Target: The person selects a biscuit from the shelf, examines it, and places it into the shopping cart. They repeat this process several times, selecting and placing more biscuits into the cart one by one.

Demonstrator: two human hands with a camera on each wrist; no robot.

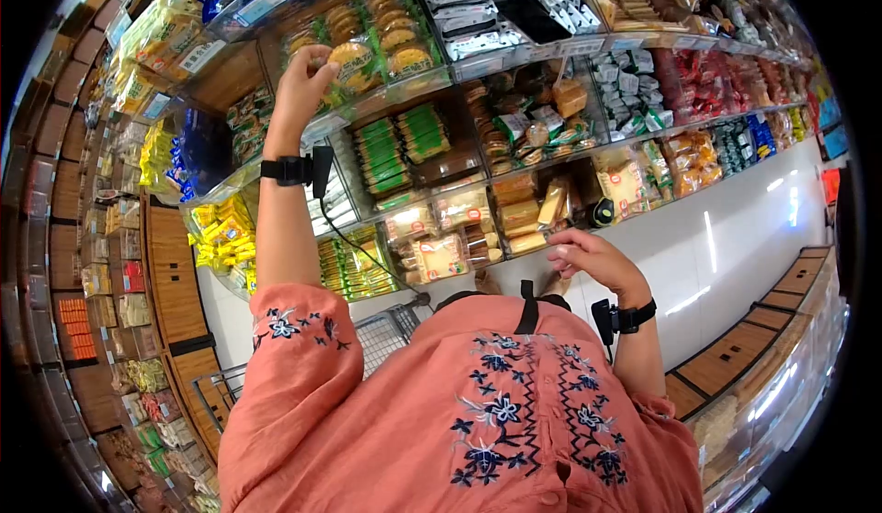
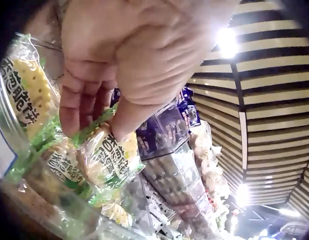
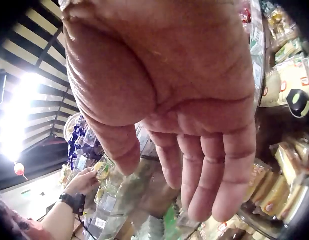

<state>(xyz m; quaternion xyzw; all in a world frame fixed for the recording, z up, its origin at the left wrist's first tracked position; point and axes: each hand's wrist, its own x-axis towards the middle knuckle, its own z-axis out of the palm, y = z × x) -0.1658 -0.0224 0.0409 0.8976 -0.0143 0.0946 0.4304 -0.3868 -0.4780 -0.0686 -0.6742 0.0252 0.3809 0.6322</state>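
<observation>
My left hand (image 1: 301,89) reaches into a shelf bin at the upper left. It pinches the edge of a clear-wrapped round cracker packet (image 1: 355,63) with green trim and dark lettering. In the left wrist view, thumb and fingers close on the green edge of this packet (image 2: 112,157), above more crackers of the same kind. Similar packets (image 1: 402,31) lie in rows beside it. My right hand (image 1: 595,260) hangs in front of the lower shelf, holding nothing, its fingers loosely bent. The right wrist view shows its palm (image 3: 159,85) and relaxed fingers.
Clear dividers split the tiered shelf into bins. Green-wrapped bars (image 1: 381,155) lie below the crackers, silver packets (image 1: 464,8) to their right with a dark flat object (image 1: 533,19) on top. A black scoop-like handle (image 1: 602,212) sticks out low. A shopping cart (image 1: 367,334) stands at my left.
</observation>
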